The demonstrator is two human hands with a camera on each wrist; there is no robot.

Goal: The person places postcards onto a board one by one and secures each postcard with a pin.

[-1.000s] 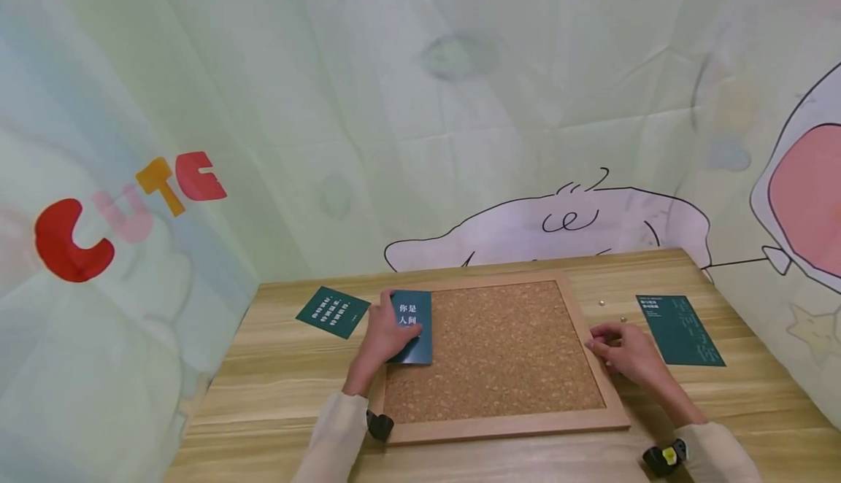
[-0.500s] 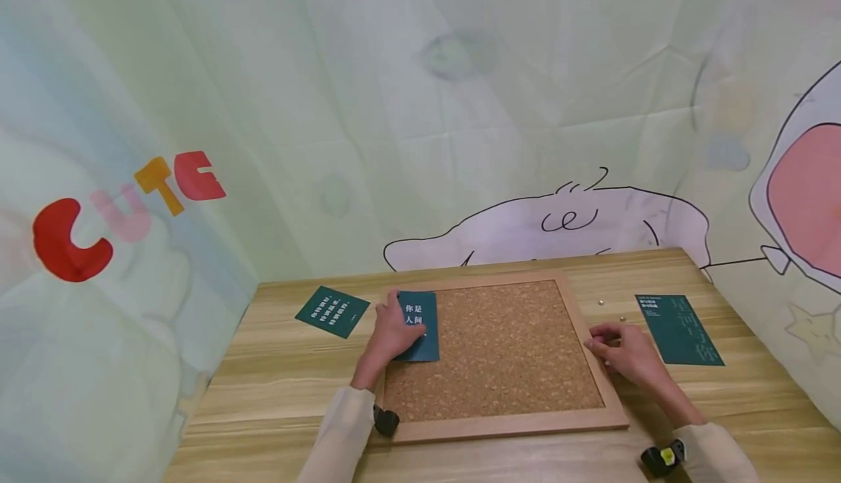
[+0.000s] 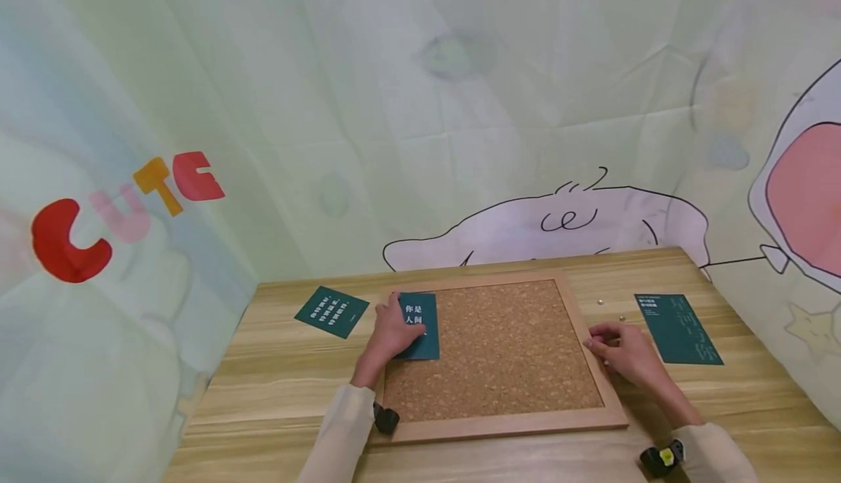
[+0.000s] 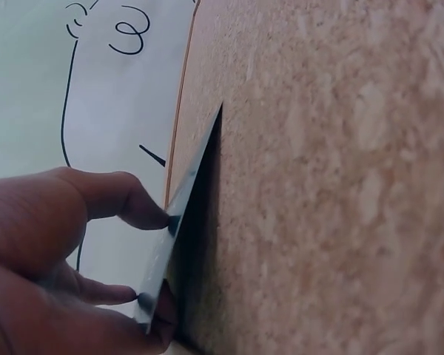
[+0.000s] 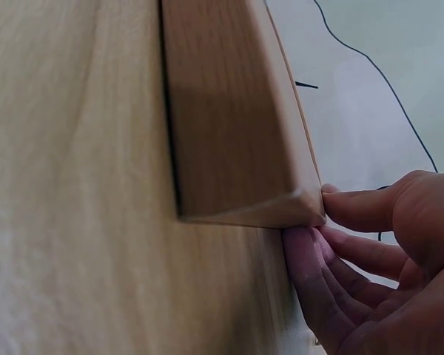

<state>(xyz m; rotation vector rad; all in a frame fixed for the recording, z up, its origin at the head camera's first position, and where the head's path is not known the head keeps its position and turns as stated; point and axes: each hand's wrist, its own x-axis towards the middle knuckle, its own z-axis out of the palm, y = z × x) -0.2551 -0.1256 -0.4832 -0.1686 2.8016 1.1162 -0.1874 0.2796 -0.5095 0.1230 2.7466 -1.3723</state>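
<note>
A wood-framed cork board (image 3: pixel 499 348) lies flat on the wooden table (image 3: pixel 282 388). My left hand (image 3: pixel 394 331) holds a dark green card (image 3: pixel 423 333) with white characters against the board's left part. In the left wrist view, thumb and fingers (image 4: pixel 126 203) pinch the card's edge (image 4: pixel 185 207), which stands slightly off the cork (image 4: pixel 340 185). My right hand (image 3: pixel 611 348) rests at the board's right frame. In the right wrist view its fingertips (image 5: pixel 348 211) touch the frame's (image 5: pixel 237 126) outer edge; nothing shows between them.
A second green card (image 3: pixel 331 311) lies left of the board and a third (image 3: pixel 678 328) to the right. Two small metal pins (image 3: pixel 599 300) (image 3: pixel 623 317) sit between the board and the right card. A printed cloth backdrop (image 3: pixel 460 140) closes in the back and sides.
My left hand has slid the card a little right and further onto the cork, mostly in the first half second. The right hand has stayed at the frame.
</note>
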